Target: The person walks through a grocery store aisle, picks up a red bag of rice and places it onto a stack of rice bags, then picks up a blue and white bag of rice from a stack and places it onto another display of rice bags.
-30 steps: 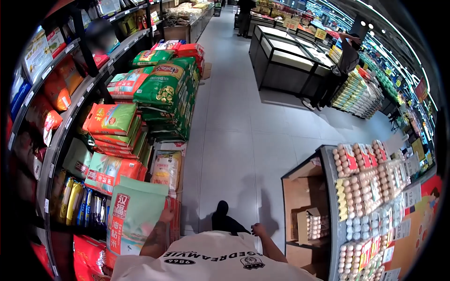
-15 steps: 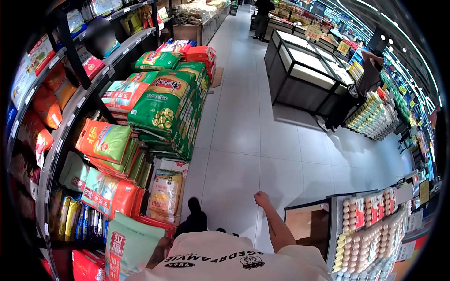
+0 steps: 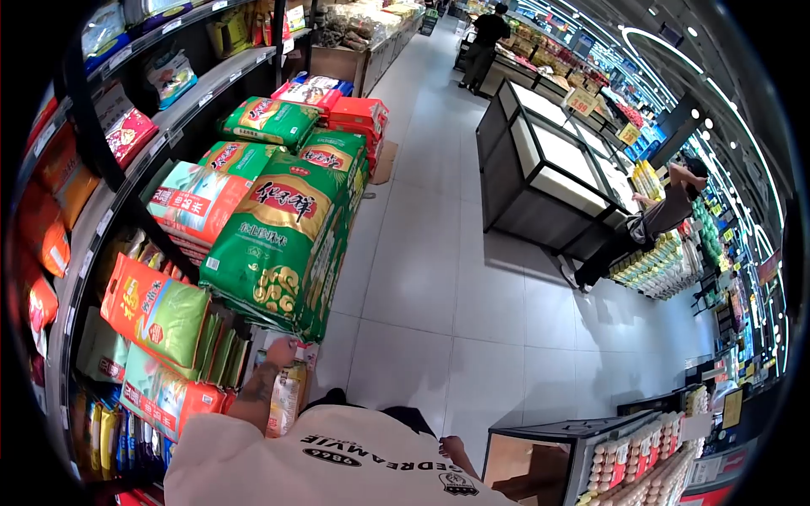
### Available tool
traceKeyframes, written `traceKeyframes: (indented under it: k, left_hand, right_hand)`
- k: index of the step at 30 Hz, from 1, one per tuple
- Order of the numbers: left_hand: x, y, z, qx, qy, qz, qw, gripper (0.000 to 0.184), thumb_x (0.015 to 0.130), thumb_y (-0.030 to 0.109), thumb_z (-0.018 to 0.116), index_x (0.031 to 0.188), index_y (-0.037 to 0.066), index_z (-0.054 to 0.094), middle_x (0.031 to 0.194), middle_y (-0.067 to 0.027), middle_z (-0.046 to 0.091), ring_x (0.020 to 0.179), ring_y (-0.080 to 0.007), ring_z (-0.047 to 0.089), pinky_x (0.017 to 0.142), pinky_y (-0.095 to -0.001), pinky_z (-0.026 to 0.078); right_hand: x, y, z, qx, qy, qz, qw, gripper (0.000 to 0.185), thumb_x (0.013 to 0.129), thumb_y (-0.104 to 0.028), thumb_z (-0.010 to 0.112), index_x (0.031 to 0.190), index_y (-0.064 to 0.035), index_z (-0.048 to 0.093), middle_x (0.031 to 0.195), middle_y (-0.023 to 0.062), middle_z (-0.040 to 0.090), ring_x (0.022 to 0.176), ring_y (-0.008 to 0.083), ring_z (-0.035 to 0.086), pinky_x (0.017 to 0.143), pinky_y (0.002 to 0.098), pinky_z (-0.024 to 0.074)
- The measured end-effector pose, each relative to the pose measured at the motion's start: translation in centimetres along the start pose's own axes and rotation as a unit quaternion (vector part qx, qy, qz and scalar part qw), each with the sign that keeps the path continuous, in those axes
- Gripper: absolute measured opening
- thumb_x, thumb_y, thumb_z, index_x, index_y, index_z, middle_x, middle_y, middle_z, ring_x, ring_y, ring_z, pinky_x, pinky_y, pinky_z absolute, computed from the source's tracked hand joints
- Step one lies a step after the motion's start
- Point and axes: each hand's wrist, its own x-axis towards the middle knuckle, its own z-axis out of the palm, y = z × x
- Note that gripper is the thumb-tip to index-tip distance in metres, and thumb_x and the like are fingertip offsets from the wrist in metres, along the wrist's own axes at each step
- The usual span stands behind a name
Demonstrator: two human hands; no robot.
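Note:
My left hand [image 3: 283, 350] is in front of my body, curled closed, over a yellow-white rice bag [image 3: 285, 403] and just below the stack of green rice bags [image 3: 283, 228]. Whether it holds anything is too small to tell. Low by my right side hangs my right hand [image 3: 453, 447], its fingers partly curled and hard to make out. To the left of my left hand lie orange-and-green bags [image 3: 160, 312], stacked on pink-and-teal ones [image 3: 173, 392].
Shelves [image 3: 110, 198] with bagged goods line the left. At lower right stands an egg display [image 3: 629, 451]. A black-framed display case [image 3: 548, 160] is ahead right, with a person [image 3: 658, 223] beside it. Another person [image 3: 485, 42] stands farther back.
The view has moved forward along the aisle, past the pale green bag. My left hand has moved ahead to the green stack; my right hand swung forward, then back to my side.

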Motion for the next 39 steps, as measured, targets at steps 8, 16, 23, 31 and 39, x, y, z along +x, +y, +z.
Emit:
traceKeyframes:
  k: [8, 16, 23, 31, 39]
  left_hand:
    - [14.8, 5.7, -4.8, 0.120, 0.218, 0.020, 0.968, 0.041, 0.077, 0.012, 0.055, 0.116, 0.003, 0.049, 0.125, -0.0169, 0.042, 0.111, -0.0360, 0.042, 0.086, -0.0450, 0.040]
    - [17.8, 8.6, -3.1, 0.153, 0.220, -0.102, 0.958, 0.060, 0.071, 0.014, 0.059, 0.127, 0.002, 0.038, 0.136, -0.0178, 0.030, 0.122, -0.0382, 0.032, 0.095, -0.0464, 0.034]
    - [25.3, 12.3, -2.4, 0.156, 0.270, -0.135, 0.941, 0.058, 0.074, 0.020, 0.059, 0.125, -0.001, 0.041, 0.134, -0.0247, 0.031, 0.121, -0.0413, 0.032, 0.098, -0.0473, 0.031]
    - [42.1, 19.2, -4.5, 0.233, 0.271, -0.077, 0.931, 0.052, 0.078, 0.022, 0.054, 0.125, 0.003, 0.042, 0.138, -0.0227, 0.027, 0.126, -0.0397, 0.026, 0.102, -0.0532, 0.021]
    - [63.2, 20.2, -4.0, 0.152, 0.165, 0.016, 0.974, 0.048, 0.076, 0.026, 0.055, 0.118, 0.003, 0.050, 0.129, -0.0187, 0.041, 0.124, -0.0361, 0.032, 0.104, -0.0539, 0.015]
  right_hand:
    - [7.2, -18.6, 0.5, -0.120, 0.014, -0.160, 0.980, 0.026, 0.077, -0.023, 0.055, 0.078, 0.0020, 0.063, 0.066, 0.0129, 0.063, 0.049, 0.0213, 0.059, 0.047, 0.0325, 0.0505]
    - [20.4, -41.9, -6.5, -0.162, -0.035, -0.181, 0.969, 0.026, 0.079, -0.021, 0.053, 0.088, 0.0015, 0.061, 0.071, 0.0118, 0.064, 0.054, 0.0213, 0.062, 0.045, 0.0325, 0.0502]
    - [24.9, -60.3, -15.1, -0.050, 0.059, -0.286, 0.955, 0.022, 0.079, -0.018, 0.054, 0.088, 0.0019, 0.060, 0.068, 0.0120, 0.062, 0.052, 0.0188, 0.061, 0.042, 0.0292, 0.0483]
    - [30.6, -62.0, -14.1, -0.051, 0.038, -0.189, 0.980, 0.018, 0.079, -0.017, 0.055, 0.083, -0.0001, 0.059, 0.065, 0.0110, 0.061, 0.049, 0.0191, 0.060, 0.041, 0.0300, 0.0479]
    - [28.9, -64.4, -10.7, -0.165, -0.041, -0.099, 0.980, 0.023, 0.078, -0.022, 0.055, 0.079, -0.0001, 0.061, 0.069, 0.0101, 0.063, 0.054, 0.0198, 0.062, 0.047, 0.0313, 0.0514]
